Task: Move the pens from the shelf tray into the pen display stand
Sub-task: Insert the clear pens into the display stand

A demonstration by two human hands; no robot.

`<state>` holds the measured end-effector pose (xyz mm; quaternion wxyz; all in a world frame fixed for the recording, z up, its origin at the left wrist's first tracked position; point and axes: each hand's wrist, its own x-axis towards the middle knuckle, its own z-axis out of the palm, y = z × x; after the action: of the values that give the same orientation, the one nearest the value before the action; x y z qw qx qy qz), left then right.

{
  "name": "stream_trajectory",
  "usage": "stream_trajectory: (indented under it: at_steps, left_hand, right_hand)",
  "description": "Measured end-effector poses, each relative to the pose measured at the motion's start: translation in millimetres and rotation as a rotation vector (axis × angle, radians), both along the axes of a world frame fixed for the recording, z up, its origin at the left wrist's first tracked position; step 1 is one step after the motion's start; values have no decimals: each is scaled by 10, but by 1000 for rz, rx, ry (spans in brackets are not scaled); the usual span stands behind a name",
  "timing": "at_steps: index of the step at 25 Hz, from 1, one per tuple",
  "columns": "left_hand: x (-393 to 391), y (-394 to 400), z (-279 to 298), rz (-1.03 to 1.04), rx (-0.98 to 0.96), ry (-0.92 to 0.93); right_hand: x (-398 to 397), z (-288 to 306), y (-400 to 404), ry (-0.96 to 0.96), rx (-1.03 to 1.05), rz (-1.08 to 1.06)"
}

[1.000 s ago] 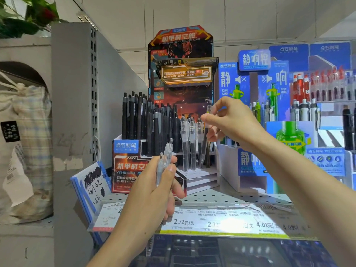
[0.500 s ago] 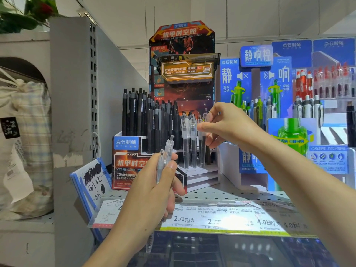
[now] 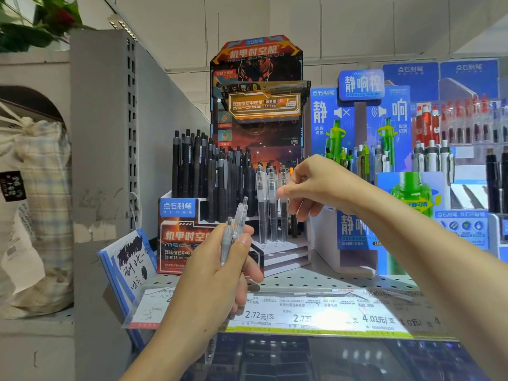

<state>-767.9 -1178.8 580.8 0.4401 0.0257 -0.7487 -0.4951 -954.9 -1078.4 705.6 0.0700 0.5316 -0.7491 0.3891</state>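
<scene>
The orange-and-black tiered pen display stand [image 3: 187,243] sits on the perforated shelf. Several black pens [image 3: 198,171] fill its back left rows, and a few clear pens [image 3: 265,213] stand in its front right rows. My left hand [image 3: 214,276] is raised in front of the stand and grips two translucent pens [image 3: 239,215] upright. My right hand [image 3: 324,185] reaches in from the right. Its thumb and curled fingers pinch the upper part of a clear pen [image 3: 284,221] that stands upright in the stand, next to the other clear ones.
A blue pen display [image 3: 354,229] stands directly right of the stand, with more pen racks [image 3: 439,160] behind it. A price label strip [image 3: 302,314] runs along the shelf edge. A blue scribble pad [image 3: 126,259] leans at the left by the grey upright [image 3: 104,160].
My right hand has lowered the clear pen from above the stand down into a front right slot. My left hand has kept its two pens almost still.
</scene>
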Motion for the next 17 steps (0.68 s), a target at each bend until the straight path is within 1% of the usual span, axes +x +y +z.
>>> stream_trajectory:
  at_steps: [3, 7, 9, 10, 11, 12, 13, 15, 17]
  left_hand:
    - [-4, 8, 8, 5, 12, -8]
    - [12, 20, 2, 16, 34, -21]
    - [20, 30, 12, 11, 54, -20]
    - [19, 30, 30, -1, 65, -15]
    - [12, 29, 58, -19, 78, -6]
    - [1, 29, 99, -41, 91, 6]
    - [-14, 33, 148, -60, 93, 17]
    - [-58, 64, 256, -84, 53, 37]
    - [-120, 103, 354, -96, -5, 55]
  right_hand:
    - [0, 15, 21, -4, 72, 1]
    - [54, 53, 48, 77, 118, -47]
    - [100, 39, 105, 214, 66, -140]
    - [125, 17, 130, 276, -13, -167]
    - [161, -10, 155, 289, -104, -141]
    - [207, -34, 181, 237, -175, -54]
    - [256, -45, 206, 134, -209, 81]
    - [356, -54, 240, -94, -164, 343]
    - [394, -80, 221, -201, -87, 496]
